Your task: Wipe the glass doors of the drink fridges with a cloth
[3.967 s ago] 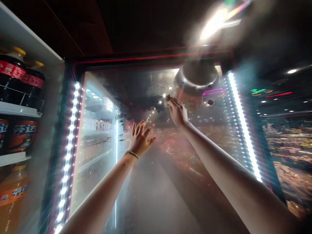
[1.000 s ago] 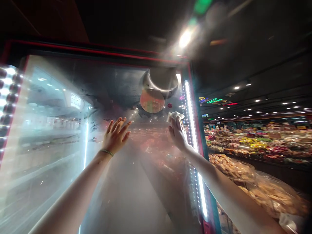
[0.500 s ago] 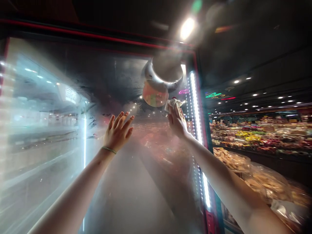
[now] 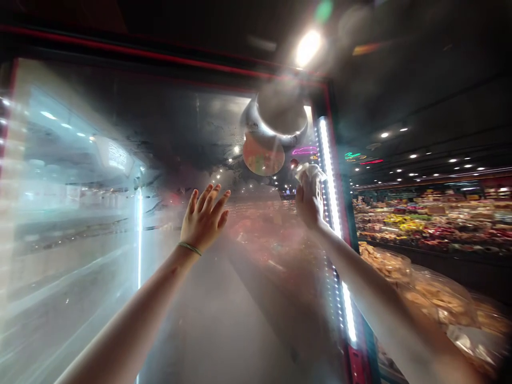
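A small white cloth [image 4: 310,172] is pressed against the misted glass door [image 4: 180,309] of a lit display cabinet, high up near the door's top right corner. The cloth is bunched into a wad, a little wider than it is tall, so its long axis runs roughly across the door. Its loose edge sticks out past the fingertips and points up towards the top of the door.

The person's right hand [image 4: 309,202] holds the cloth, fingers curled over it and pinning it to the glass, arm stretched up and forward. Just right of this hand runs an upright strip of white lights [image 4: 334,213] along the door's edge. Just up and left of the cloth are a round coloured disc [image 4: 263,156] and, above that, a round silvery fixture [image 4: 276,120].

The left hand [image 4: 204,218] holds nothing. It is spread flat and open on the glass, fingers pointing up, well apart from the cloth. A thin green band [image 4: 189,247] circles its wrist.

Beyond the door's right edge, blurred shop displays [image 4: 424,224] show in many colours.
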Available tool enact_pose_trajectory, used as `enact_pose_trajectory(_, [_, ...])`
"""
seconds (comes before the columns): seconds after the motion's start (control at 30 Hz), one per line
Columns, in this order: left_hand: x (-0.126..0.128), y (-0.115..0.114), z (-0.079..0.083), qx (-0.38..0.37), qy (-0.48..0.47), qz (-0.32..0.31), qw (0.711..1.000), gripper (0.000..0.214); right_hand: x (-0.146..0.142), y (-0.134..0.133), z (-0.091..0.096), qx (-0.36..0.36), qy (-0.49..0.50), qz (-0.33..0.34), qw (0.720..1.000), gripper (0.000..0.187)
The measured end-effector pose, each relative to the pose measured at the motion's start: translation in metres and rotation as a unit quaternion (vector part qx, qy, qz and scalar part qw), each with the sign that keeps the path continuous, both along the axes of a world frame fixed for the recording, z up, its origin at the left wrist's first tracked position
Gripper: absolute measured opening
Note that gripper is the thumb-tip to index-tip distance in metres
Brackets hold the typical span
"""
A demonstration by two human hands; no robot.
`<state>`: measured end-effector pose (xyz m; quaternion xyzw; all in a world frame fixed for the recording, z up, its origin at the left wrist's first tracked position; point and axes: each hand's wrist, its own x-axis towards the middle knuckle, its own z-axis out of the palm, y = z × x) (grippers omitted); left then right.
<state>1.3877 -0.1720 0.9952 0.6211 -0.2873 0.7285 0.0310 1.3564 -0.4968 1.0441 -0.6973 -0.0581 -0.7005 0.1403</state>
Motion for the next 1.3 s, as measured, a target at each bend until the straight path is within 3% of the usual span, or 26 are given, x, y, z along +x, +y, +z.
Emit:
enact_pose_trajectory(0.1, [0.000,0.000,0.000,0.005,-0.002,-0.001,1.000,0.053,0.001,0.016,-0.006,-0.069,0.020,-0.001,0.997,0.057])
enact_pose_trajectory(0.2, [0.000,0.000,0.000,0.005,-0.004,-0.001,1.000,0.053,0.002,0.036,0.010,-0.162,0.045,0.004,0.986,0.057])
enact_pose_trajectory(0.3, [0.001,0.002,0.000,0.006,0.001,-0.009,1.000,0.053,0.002,0.028,0.021,-0.064,0.016,0.012,0.998,0.057])
enact_pose_trajectory(0.4, [0.001,0.003,0.000,0.010,0.005,-0.016,1.000,0.055,0.002,0.009,0.007,0.034,-0.011,0.021,0.999,0.059])
enact_pose_trajectory(0.5, [0.001,0.003,0.001,0.013,-0.001,-0.013,1.000,0.054,-0.001,0.006,-0.009,-0.042,0.029,0.016,0.999,0.058])
enact_pose_trajectory(0.57, [0.001,0.003,0.001,0.014,-0.004,-0.010,1.000,0.053,-0.004,0.007,-0.008,-0.113,0.073,0.016,0.991,0.058])
enact_pose_trajectory(0.6, [0.001,0.003,0.001,0.013,-0.005,-0.010,1.000,0.053,-0.005,0.006,-0.005,-0.116,0.086,0.020,0.989,0.058])
enact_pose_trajectory(0.77, [0.002,0.001,0.000,0.007,-0.006,-0.012,1.000,0.052,-0.006,-0.014,-0.008,0.076,0.057,0.022,0.995,0.067])
enact_pose_trajectory(0.83, [0.002,0.001,0.000,0.008,-0.002,-0.016,1.000,0.053,-0.005,-0.010,-0.017,0.048,0.057,0.014,0.997,0.066])
enact_pose_trajectory(0.97, [0.001,0.002,0.000,0.009,0.010,-0.038,0.999,0.054,-0.006,0.005,-0.016,-0.114,0.053,0.002,0.992,0.059])
enact_pose_trajectory(1.07, [0.001,0.002,0.000,0.011,0.023,-0.063,0.998,0.056,-0.008,-0.002,-0.011,-0.070,-0.034,-0.038,0.996,0.060])
enact_pose_trajectory(1.17, [0.001,0.001,0.000,0.014,0.033,-0.080,0.996,0.058,-0.010,-0.011,-0.021,-0.023,-0.088,-0.069,0.993,0.055])
enact_pose_trajectory(1.3, [0.000,0.001,0.000,0.015,0.034,-0.072,0.997,0.057,-0.008,0.004,-0.024,-0.100,-0.070,-0.029,0.992,0.050])
